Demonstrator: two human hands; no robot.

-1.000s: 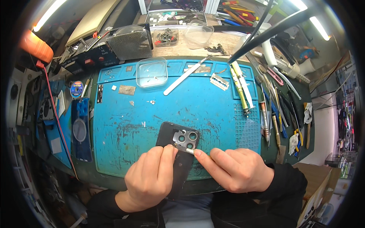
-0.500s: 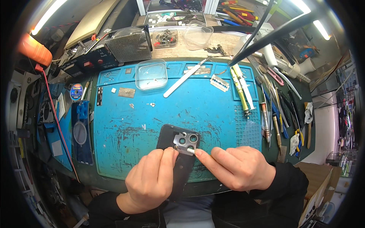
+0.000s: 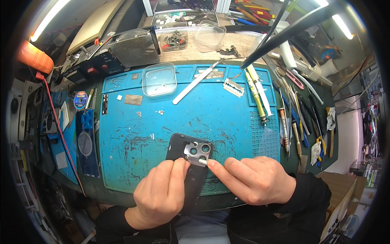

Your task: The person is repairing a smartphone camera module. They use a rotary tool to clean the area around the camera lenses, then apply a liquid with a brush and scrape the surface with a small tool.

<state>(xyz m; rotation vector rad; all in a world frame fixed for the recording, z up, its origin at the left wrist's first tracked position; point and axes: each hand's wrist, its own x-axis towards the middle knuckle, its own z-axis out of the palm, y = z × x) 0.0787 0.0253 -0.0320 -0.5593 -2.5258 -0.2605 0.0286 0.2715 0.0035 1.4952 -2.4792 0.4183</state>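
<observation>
A dark phone housing (image 3: 195,183) lies at the front of the blue mat (image 3: 134,162), with a silver camera plate (image 3: 198,149) pierced by round openings at its upper end. My left hand (image 3: 158,191) rests over the housing, thumb and index finger pinched on a small metal piece (image 3: 186,158) by the plate's lower left. My right hand (image 3: 256,183) has closed fingers, its index fingertip at a short silver cylinder (image 3: 202,161) touching the plate's lower right. Whether that cylinder is a tool's end is hidden by the fingers.
A clear plastic box (image 3: 159,80), white-handled blade (image 3: 187,89), razor blade (image 3: 233,88) and syringes (image 3: 258,97) lie along the mat's back. Several hand tools (image 3: 296,134) crowd the right. A blue phone-shaped part (image 3: 87,142) lies left. A black bar (image 3: 292,33) crosses above at upper right.
Little has changed: both hands and the housing sit very slightly lower in the picture than a second ago, with the grips the same. The surroundings have shifted a few pixels with the view.
</observation>
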